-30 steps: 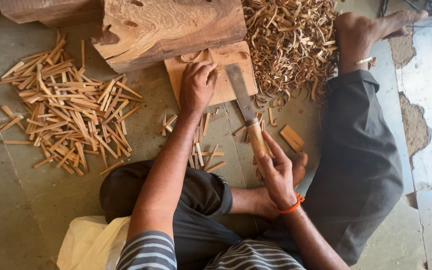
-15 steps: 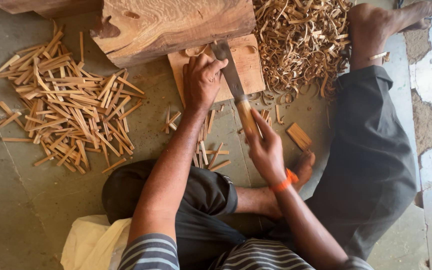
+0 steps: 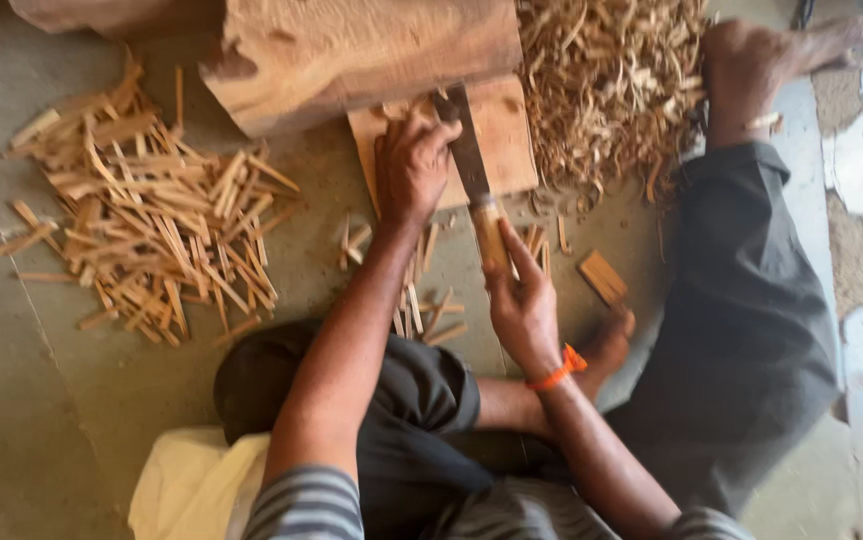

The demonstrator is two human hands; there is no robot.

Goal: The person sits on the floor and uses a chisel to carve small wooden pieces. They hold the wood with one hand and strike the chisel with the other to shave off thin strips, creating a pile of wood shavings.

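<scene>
My right hand (image 3: 520,300) grips the wooden handle of a cleaver-like knife (image 3: 467,155), whose flat blade lies over a flat wooden board (image 3: 507,135). My left hand (image 3: 412,165) rests on the board just left of the blade, fingers curled around a small piece of wood that is mostly hidden. The blade's tip sits beside my left fingers. An orange band circles my right wrist. I sit on the floor with my right leg stretched out towards the upper right.
A big rough log (image 3: 352,50) lies behind the board. A pile of split wooden sticks (image 3: 152,220) spreads at left, a heap of wood shavings (image 3: 612,80) at upper right. Loose sticks (image 3: 422,290) and a small block (image 3: 602,277) lie near my legs.
My right hand has swung the knife up from beside the board until its blade lies on the board next to my left hand. My left hand stayed on the board.
</scene>
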